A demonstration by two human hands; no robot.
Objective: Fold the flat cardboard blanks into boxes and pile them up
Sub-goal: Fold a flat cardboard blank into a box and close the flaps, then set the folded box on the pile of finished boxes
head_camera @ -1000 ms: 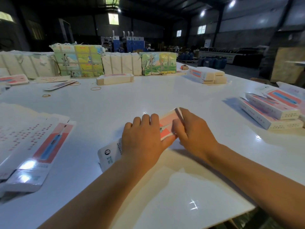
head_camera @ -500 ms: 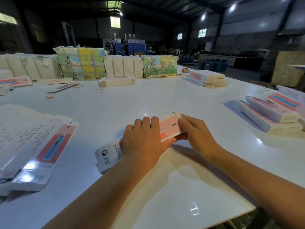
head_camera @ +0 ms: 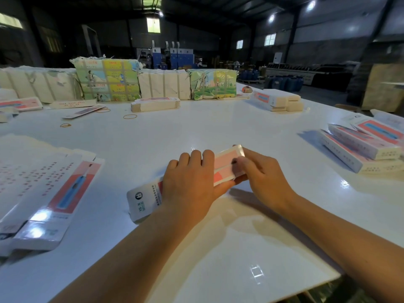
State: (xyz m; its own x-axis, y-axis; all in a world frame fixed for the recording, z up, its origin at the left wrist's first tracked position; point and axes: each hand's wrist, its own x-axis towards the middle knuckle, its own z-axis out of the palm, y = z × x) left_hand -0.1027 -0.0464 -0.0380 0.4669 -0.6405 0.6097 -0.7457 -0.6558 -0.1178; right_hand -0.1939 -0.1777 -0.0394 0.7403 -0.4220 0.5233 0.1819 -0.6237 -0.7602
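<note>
In the head view, a pink and white box (head_camera: pixel 226 165) is held on the white table (head_camera: pixel 196 130) at the centre of the frame, lying slantwise from lower left to upper right. The left hand (head_camera: pixel 192 184) is laid over the middle of the box, its fingers curled over the far edge and its thumb against the near side, so the box is grasped. The right hand (head_camera: pixel 262 178) is at the box's upper-right end, where the end flap is blurred; its fingers are bent against that end and the thumb lies under the near edge, so the end is pinched. The white printed end of the box shows at the lower left of the left hand.

At the left edge of the frame a spread of flat blanks (head_camera: pixel 50 193) is seen, the top one printed with a blue toothbrush on pink. At the right edge finished boxes (head_camera: pixel 360 147) are piled. Toward the upper middle a low stack of blanks (head_camera: pixel 155 104) lies before wrapped bundles (head_camera: pixel 107 83), and rubber bands (head_camera: pixel 130 116) are scattered just beside it. More boxes (head_camera: pixel 277 99) are stacked at the upper right.
</note>
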